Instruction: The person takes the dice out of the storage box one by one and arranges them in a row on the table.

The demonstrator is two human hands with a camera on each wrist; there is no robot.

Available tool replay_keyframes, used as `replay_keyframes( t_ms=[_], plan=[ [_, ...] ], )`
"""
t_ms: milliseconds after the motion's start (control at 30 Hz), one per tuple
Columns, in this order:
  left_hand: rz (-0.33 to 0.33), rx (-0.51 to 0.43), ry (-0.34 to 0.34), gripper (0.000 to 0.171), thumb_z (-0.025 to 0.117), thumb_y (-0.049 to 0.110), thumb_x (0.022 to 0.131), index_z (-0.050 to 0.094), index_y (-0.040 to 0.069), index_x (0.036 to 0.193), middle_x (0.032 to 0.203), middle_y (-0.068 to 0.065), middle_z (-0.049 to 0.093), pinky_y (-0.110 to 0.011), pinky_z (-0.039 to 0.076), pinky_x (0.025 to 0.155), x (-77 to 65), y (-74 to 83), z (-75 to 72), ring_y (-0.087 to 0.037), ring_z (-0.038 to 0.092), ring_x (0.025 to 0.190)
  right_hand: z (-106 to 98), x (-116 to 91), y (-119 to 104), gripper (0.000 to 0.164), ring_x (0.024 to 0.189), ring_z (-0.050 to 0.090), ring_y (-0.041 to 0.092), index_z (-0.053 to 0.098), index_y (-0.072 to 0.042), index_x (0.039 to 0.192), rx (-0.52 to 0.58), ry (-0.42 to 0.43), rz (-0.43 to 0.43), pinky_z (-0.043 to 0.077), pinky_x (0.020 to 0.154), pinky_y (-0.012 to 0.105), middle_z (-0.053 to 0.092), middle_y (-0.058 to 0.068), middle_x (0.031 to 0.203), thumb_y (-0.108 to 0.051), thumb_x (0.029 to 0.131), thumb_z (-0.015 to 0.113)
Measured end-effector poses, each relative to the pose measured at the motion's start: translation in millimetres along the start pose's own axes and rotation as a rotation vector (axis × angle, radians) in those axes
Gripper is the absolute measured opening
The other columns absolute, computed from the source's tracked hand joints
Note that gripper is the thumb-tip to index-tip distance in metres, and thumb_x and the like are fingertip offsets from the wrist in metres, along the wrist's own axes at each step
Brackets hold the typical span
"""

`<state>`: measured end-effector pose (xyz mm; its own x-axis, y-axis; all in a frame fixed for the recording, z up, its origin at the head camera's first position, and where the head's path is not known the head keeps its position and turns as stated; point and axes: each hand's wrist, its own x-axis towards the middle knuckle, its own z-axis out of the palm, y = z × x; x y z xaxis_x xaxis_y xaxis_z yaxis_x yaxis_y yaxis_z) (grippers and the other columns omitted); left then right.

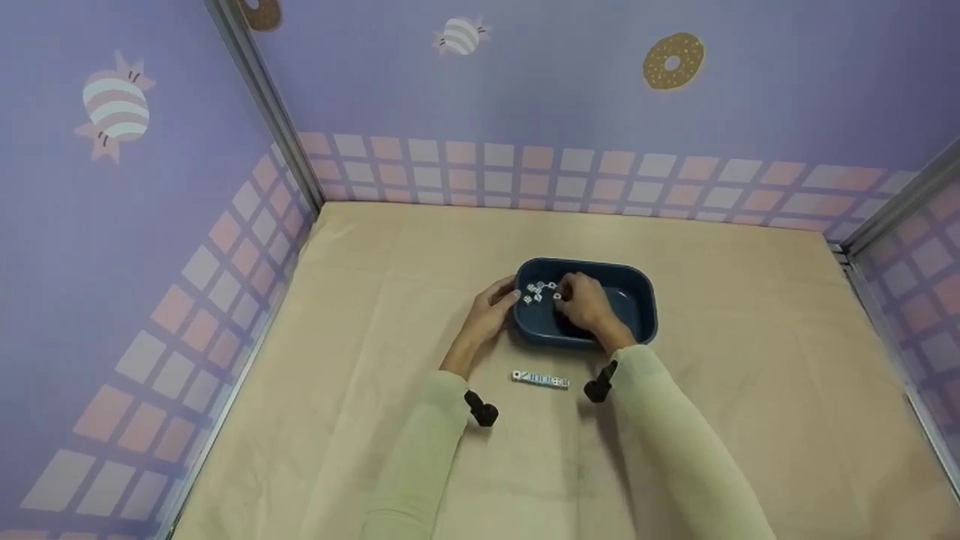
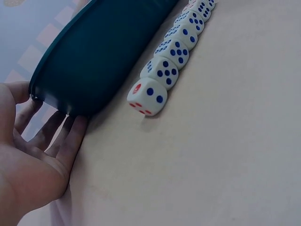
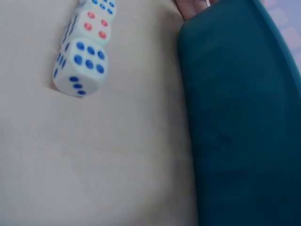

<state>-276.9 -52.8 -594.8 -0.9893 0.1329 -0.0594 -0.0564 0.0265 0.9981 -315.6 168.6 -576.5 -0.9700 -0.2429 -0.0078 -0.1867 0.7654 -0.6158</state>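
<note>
A dark blue plastic tub point(image 1: 637, 304) holds several loose white dice point(image 1: 533, 290) at its left end. At that end my left hand point(image 1: 487, 313) grips the tub, thumb at the rim and fingers against the outer wall, as the left wrist view also shows. My right hand point(image 1: 587, 301) reaches down inside the tub with fingers bent, pinching a die point(image 1: 557, 296) at the fingertips; its far fingers are hidden. In front of the tub a straight row of dice point(image 1: 540, 379) lies face to face on the cloth. The right wrist view does not show the right hand.
A beige cloth point(image 1: 375, 315) covers the table. Purple panels point(image 1: 555, 90) with candy and donut prints stand behind and at both sides, joined by metal posts point(image 1: 274, 105). Black wrist cameras point(image 1: 481, 409) sit close to the row of dice.
</note>
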Motion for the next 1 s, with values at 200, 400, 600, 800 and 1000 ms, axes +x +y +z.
replay_keyframes(
  t_ms=[200, 400, 600, 800, 1000],
  plan=[
    [-0.025, -0.023, -0.001, 0.047, 0.060, 0.021, 0.110, 0.054, 0.010, 0.155, 0.157, -0.013, 0.054, -0.042, 0.047, 0.116, -0.8, 1.3, -1.6, -0.030, 0.051, 0.145, -16.5, -7.0, -9.2, 0.013, 0.099, 0.063, 0.029, 0.069, -0.001, 0.112, 0.015, -0.077, -0.072, 0.054, 0.090, 0.048, 0.068, 0.015, 0.108, -0.006, 0.101, 0.070],
    [-0.042, -0.051, -0.018, 0.049, 0.060, 0.021, 0.110, 0.052, 0.009, 0.157, 0.156, -0.016, 0.054, -0.042, 0.049, 0.114, -1.7, 1.5, 0.0, -0.032, 0.054, 0.142, -37.6, -33.4, -19.6, 0.011, 0.091, 0.066, 0.024, 0.072, -0.002, 0.110, 0.047, -0.078, -0.233, 0.057, 0.082, 0.043, 0.071, 0.009, 0.101, -0.006, 0.100, 0.073],
    [-0.030, -0.067, -0.021, 0.048, 0.060, 0.021, 0.110, 0.053, 0.010, 0.156, 0.157, -0.015, 0.053, -0.042, 0.051, 0.112, 0.2, 2.1, 0.1, -0.032, 0.055, 0.141, -53.5, -72.3, -26.1, 0.009, 0.086, 0.068, 0.016, 0.075, -0.006, 0.106, 0.053, -0.023, -0.415, 0.060, 0.077, 0.037, 0.072, 0.003, 0.097, -0.007, 0.098, 0.076],
    [-0.042, -0.073, -0.012, 0.048, 0.061, 0.021, 0.110, 0.054, 0.011, 0.156, 0.157, -0.015, 0.053, -0.044, 0.054, 0.107, 0.0, 1.6, -0.8, -0.032, 0.056, 0.140, -45.7, -117.4, -16.8, 0.010, 0.085, 0.067, 0.011, 0.075, -0.010, 0.102, 0.110, 0.001, -0.501, 0.062, 0.073, 0.034, 0.071, -0.003, 0.095, -0.007, 0.095, 0.081],
    [-0.045, -0.063, -0.023, 0.047, 0.062, 0.021, 0.109, 0.055, 0.012, 0.155, 0.158, -0.013, 0.053, -0.046, 0.055, 0.107, 0.6, 0.7, 0.5, -0.032, 0.055, 0.141, -29.1, -153.0, 0.7, 0.017, 0.084, 0.069, 0.010, 0.075, -0.008, 0.104, 0.123, 0.005, -0.519, 0.062, 0.071, 0.032, 0.073, -0.002, 0.097, -0.001, 0.091, 0.083]
  ],
)
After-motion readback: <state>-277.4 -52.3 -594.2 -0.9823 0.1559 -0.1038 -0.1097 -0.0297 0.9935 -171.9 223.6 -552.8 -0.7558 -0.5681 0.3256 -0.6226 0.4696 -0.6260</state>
